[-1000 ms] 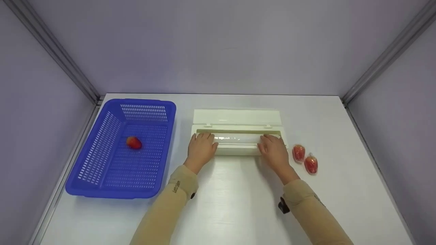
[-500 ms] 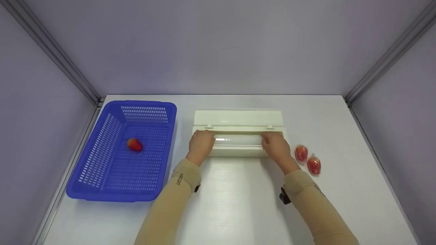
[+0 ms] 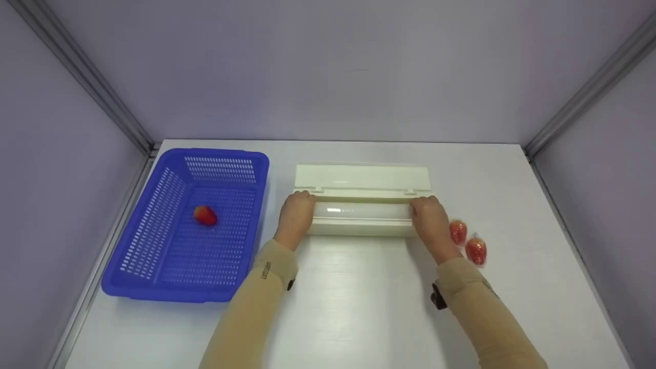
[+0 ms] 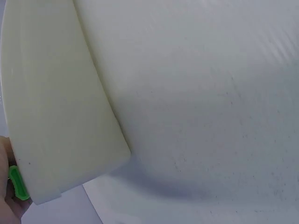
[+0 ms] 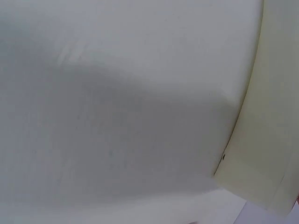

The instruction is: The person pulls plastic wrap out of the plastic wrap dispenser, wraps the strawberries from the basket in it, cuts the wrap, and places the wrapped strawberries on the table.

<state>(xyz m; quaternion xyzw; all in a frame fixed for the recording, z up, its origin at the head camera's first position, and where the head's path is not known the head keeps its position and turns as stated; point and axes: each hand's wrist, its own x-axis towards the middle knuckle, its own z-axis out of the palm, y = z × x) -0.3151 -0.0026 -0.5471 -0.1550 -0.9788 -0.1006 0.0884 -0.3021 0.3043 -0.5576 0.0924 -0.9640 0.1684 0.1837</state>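
A cream cling film dispenser point(image 3: 363, 228) lies on the table in the head view, its lid point(image 3: 363, 177) folded back. In its trough sits a shiny, pale roll of cling film point(image 3: 366, 210). My left hand point(image 3: 295, 218) grips the dispenser's left end, fingers curled over the top. At the right end, my right hand point(image 3: 430, 220) holds it the same way. The left wrist view shows the dispenser's long side and a small green piece point(image 4: 18, 183) by the fingers. From the right wrist only the other end's cream wall point(image 5: 261, 158) shows.
A blue perforated basket point(image 3: 236, 294) stands at the left, with one red fruit point(image 3: 205, 216) in it. Two red fruits in clear film, one nearer point(image 3: 476, 250) and one farther point(image 3: 458, 232), lie beside my right hand. Walls enclose the table's back and sides.
Both hands have moved outward, from over the roll's ends to the dispenser's two ends. More of the roll shows between them. The basket and fruits have not moved on the table.
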